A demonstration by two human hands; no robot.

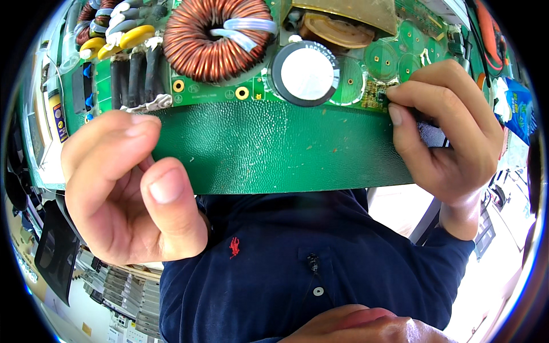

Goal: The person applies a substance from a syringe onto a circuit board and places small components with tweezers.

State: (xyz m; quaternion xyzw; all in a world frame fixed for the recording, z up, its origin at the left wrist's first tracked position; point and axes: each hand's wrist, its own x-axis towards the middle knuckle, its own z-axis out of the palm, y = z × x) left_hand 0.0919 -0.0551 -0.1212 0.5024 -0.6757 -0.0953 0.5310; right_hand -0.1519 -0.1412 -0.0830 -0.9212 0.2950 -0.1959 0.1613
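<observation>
A green circuit board [211, 91] lies on a green textured mat [274, 146]. It carries a large copper-wound toroid [191, 54], a cylindrical component with a white top [306, 68], a brass-coloured transformer [337, 31], yellow discs [137, 35] and black sleeved parts [137, 77]. My left hand [131, 188] is loosely curled at the board's front left, thumb apart from index, nothing visibly held. My right hand [443, 131] pinches the board's front right edge with index finger and thumb, beside small components.
A blue packet [514, 108] and red-and-black tools [486, 28] lie at the right, a yellow-labelled tube [57, 111] at the left. My torso in a navy shirt [320, 246] is just in front of the mat's near edge. Assorted equipment [114, 286] shows at lower left.
</observation>
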